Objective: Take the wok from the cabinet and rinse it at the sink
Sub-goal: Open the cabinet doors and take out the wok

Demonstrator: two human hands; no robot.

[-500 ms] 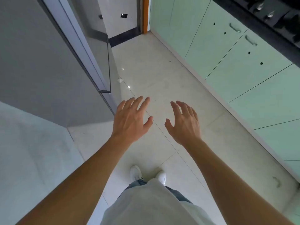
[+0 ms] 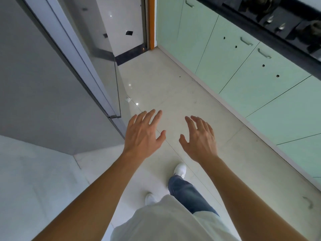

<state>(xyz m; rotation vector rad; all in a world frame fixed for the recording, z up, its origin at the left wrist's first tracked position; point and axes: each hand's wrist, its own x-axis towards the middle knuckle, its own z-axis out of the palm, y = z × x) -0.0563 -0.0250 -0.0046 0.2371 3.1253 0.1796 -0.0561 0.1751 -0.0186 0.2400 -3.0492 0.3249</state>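
Both bare arms stretched forward, palms down. Left hand (image 2: pixel 143 136) and right hand (image 2: pixel 199 140) empty, fingers spread, side by side, not touching.

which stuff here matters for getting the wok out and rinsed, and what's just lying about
For the job:
- green cabinets on the right, doors shut
- left hand, open and empty
- right hand, open and empty
No wok or sink in view.

Just lying about:
- white scrap on the floor
- orange door frame

The light is soft and even, quite bright. Small white glints shine on the glossy floor (image 2: pixel 156 94). The wide lens bends the cabinet doors (image 2: pixel 260 87) at the edges. The forearms look slightly blurred.
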